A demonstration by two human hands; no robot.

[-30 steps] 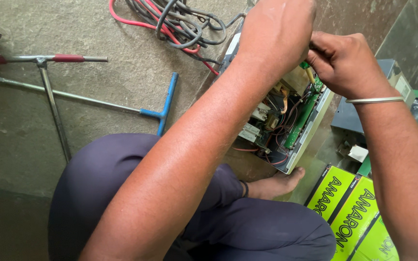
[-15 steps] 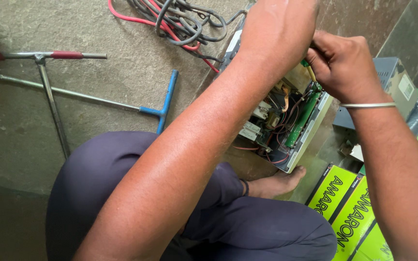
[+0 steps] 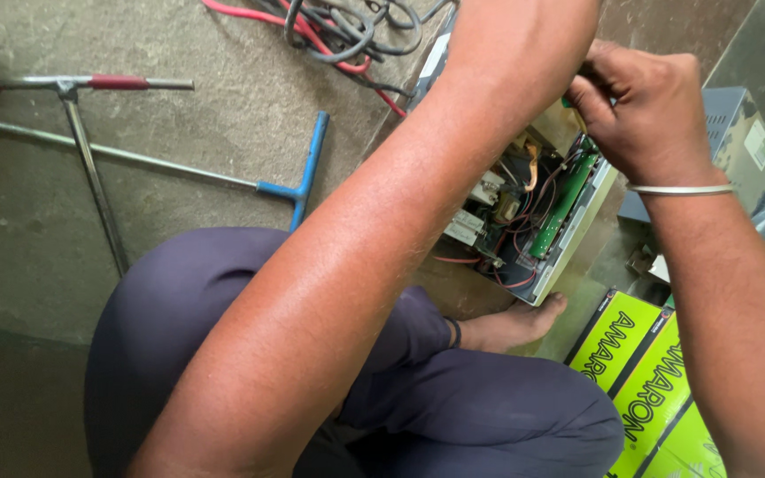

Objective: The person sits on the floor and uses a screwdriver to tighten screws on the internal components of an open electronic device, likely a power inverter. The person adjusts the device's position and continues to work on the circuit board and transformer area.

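Note:
An opened electronic unit (image 3: 568, 257) lies on the floor, its wires, parts and a green circuit board (image 3: 564, 208) exposed. My right hand (image 3: 644, 111), with a metal bangle on the wrist, is closed in a fist over the unit's upper end. A small green piece of a tool (image 3: 567, 104) shows under its thumb. My left arm crosses the view diagonally. My left hand (image 3: 524, 40) is at the top edge beside the right hand, its fingers cut off from view.
I squat in dark trousers with a bare foot (image 3: 515, 323) next to the unit. A blue T-handle wrench (image 3: 307, 168) and a red-gripped T-handle wrench (image 3: 117, 82) lie on the stone floor at left. Red and grey cables (image 3: 338, 31) are coiled at top. A grey box (image 3: 737, 133) and green cartons (image 3: 639, 372) stand at right.
Both hands stay together over the unit's upper end. My right fist has shifted slightly; nothing has been picked up or set down.

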